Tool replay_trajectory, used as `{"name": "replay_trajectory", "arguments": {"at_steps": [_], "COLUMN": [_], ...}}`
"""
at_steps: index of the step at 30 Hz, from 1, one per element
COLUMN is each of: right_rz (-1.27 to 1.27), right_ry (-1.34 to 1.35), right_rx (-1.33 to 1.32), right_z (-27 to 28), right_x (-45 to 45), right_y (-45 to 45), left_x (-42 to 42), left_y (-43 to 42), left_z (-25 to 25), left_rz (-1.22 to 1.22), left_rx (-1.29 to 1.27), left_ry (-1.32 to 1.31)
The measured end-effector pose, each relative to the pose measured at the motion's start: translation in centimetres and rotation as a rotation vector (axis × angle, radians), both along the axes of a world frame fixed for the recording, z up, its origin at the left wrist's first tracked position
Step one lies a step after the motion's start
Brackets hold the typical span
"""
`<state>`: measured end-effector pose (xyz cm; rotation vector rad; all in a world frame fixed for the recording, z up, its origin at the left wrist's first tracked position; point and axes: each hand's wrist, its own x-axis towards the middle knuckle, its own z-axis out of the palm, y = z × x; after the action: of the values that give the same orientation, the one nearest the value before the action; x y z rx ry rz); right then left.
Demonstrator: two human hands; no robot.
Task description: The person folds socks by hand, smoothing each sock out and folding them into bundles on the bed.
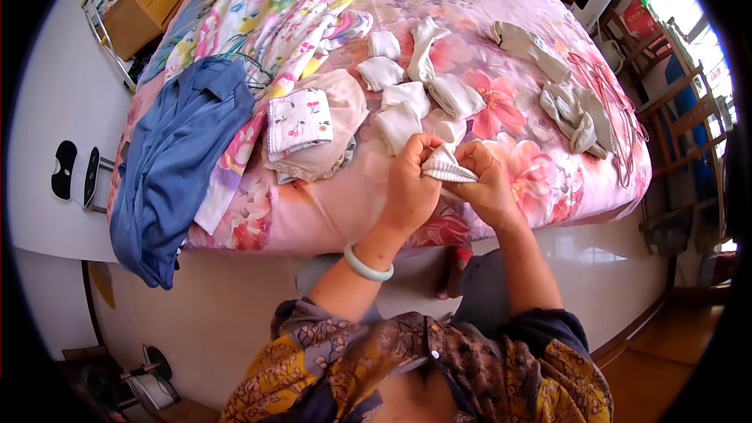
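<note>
Between my two hands is a white sock point(448, 166) with its ribbed cuff toward me, held above the near part of the bed. My left hand point(413, 186) pinches the cuff's left side; a pale bangle sits on that wrist. On the right side, the fingers of my right hand point(487, 180) are closed on the same sock. Just beyond my hands lie several folded white socks point(401, 113) and a loose, unfolded white sock point(424, 47). Farther right, two greyish-white socks point(578, 113) point(533, 48) lie stretched out.
A blue garment point(184, 141) hangs over the bed's left edge, beside a flowered quilt point(266, 16). A folded cherry-print cloth point(299, 124) rests on a beige garment point(345, 106). Thin pinkish cords point(619, 121) lie along the right side of the flowered bedsheet point(313, 215).
</note>
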<state>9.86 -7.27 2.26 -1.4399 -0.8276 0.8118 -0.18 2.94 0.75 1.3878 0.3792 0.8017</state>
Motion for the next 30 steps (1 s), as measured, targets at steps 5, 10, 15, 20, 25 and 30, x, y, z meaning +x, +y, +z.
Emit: {"name": "replay_trajectory", "arguments": {"at_steps": [5,10,15,20,25,30], "right_rz": [-0.119,-0.386,-0.502,-0.288,-0.139,-0.256], "right_ry": [-0.471,-0.605,-0.524,-0.265,-0.664,-0.465], "right_rx": [-0.056,-0.09,0.14,0.254,-0.312,-0.009], "right_z": [-2.4,-1.1,-3.8,-2.9,0.0,-2.9], "right_x": [1.5,2.5,3.1,0.7,-1.2,2.2], "right_y": [0.5,1.0,1.7,1.8,1.8,1.4], "left_x": [-0.2,-0.2,0.4,-0.8,-1.1,-2.0], "left_y": [-2.0,-2.5,-1.2,0.8,0.9,-0.5], "left_z": [0.0,-0.3,-0.8,-1.1,-0.3,1.3], "left_rz": [0.135,0.082,0.168,-0.085,-0.191,-0.273], "left_rx": [0.559,0.712,0.664,-0.173,-0.379,0.222], "left_ry": [0.084,0.136,0.052,0.015,-0.104,0.33]}}
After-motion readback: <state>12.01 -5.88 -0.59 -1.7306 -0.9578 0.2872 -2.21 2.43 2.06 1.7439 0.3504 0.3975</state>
